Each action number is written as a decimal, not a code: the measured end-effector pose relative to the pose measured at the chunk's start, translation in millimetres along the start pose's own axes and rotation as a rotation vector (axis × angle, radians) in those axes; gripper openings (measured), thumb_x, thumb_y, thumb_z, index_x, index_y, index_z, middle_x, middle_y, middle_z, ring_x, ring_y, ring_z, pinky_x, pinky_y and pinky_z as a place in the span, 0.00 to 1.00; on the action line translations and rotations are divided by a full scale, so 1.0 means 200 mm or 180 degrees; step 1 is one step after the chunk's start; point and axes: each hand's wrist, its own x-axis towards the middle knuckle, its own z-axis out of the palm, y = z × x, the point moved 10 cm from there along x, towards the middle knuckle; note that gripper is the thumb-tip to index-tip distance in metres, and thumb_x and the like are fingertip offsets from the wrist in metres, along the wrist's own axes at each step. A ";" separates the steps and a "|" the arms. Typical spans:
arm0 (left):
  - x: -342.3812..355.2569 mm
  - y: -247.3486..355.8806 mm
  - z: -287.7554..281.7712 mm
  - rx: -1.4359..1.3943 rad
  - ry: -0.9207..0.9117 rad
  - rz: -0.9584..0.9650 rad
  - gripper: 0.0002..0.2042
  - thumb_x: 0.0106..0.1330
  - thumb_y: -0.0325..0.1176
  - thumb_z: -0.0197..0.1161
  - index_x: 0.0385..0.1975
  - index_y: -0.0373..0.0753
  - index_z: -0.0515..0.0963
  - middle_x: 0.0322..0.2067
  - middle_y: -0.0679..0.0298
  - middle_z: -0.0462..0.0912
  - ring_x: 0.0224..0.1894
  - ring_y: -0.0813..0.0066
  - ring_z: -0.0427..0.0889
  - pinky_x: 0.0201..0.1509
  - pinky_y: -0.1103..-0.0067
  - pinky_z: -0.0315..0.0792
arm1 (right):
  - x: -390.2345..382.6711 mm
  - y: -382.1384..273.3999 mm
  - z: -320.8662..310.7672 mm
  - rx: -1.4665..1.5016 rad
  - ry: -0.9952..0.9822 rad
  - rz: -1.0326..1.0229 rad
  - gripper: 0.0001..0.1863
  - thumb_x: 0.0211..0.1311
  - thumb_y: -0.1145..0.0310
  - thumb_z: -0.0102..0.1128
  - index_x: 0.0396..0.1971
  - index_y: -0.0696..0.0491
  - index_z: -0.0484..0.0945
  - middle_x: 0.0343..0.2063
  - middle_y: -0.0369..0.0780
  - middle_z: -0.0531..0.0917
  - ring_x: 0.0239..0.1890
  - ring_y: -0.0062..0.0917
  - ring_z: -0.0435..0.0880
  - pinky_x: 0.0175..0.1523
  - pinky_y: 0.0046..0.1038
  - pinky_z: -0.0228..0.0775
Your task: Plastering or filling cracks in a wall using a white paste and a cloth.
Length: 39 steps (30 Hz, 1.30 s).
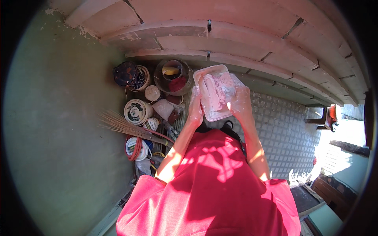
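I hold a pale rectangular plastic tray [210, 115] between my two paint-smeared hands, in front of me at chest or waist height. A long object [212, 90] coated in pale pink and white paint lies in it; its exact kind is unclear, perhaps a roller. My left hand [196, 105] is closed on the tray's left side. My right hand [238, 101] grips the right side, its fingertips partly hidden by the tray and the paint. Some whitish smears run down both wrists.
Left are a green wall [63, 118], several buckets [136, 110], a round clear container [161, 80], a twig broom [122, 125] and coiled hose [135, 151]. Plank-like pink surfaces [256, 47] run across the top. A tiled floor [283, 137] leads right to wooden furniture [323, 118] and a bright opening.
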 end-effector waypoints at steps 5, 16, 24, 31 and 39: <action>0.04 -0.01 0.04 0.0191 -0.0188 -0.0032 0.22 0.71 0.40 0.43 0.61 0.38 0.57 0.55 0.63 0.68 0.56 0.73 0.69 0.60 0.76 0.63 | 0.07 0.00 -0.03 0.0301 -0.0111 0.0173 0.11 0.37 0.77 0.51 0.23 0.68 0.74 0.23 0.58 0.76 0.31 0.53 0.76 0.35 0.44 0.68; 0.07 -0.04 0.06 0.0498 -0.0133 -0.0246 0.22 0.71 0.42 0.42 0.60 0.38 0.58 0.54 0.62 0.69 0.54 0.73 0.70 0.58 0.76 0.65 | 0.07 0.17 0.09 0.0586 -0.0389 0.0602 0.16 0.40 0.72 0.59 0.32 0.64 0.76 0.28 0.53 0.81 0.33 0.42 0.81 0.40 0.34 0.71; 0.09 -0.06 0.02 0.0694 0.0063 -0.0408 0.20 0.70 0.44 0.43 0.57 0.40 0.62 0.49 0.64 0.73 0.48 0.76 0.75 0.49 0.78 0.72 | 0.07 0.18 0.07 0.1074 -0.0242 0.0818 0.12 0.44 0.74 0.58 0.32 0.63 0.78 0.28 0.47 0.83 0.32 0.29 0.83 0.38 0.30 0.72; 0.11 -0.06 0.05 0.0845 -0.0022 -0.0590 0.20 0.70 0.44 0.43 0.57 0.41 0.60 0.48 0.63 0.73 0.46 0.75 0.76 0.46 0.76 0.74 | 0.03 0.32 0.12 0.2143 -0.0351 0.1567 0.13 0.46 0.77 0.56 0.35 0.62 0.78 0.32 0.40 0.82 0.33 0.23 0.79 0.39 0.27 0.71; 0.11 0.02 0.08 0.0365 0.0033 -0.0458 0.19 0.70 0.39 0.43 0.58 0.38 0.61 0.51 0.63 0.72 0.53 0.73 0.72 0.56 0.76 0.68 | 0.01 0.32 0.03 0.3120 -0.0325 0.1523 0.17 0.48 0.81 0.56 0.42 0.61 0.76 0.36 0.38 0.81 0.35 0.21 0.78 0.40 0.25 0.72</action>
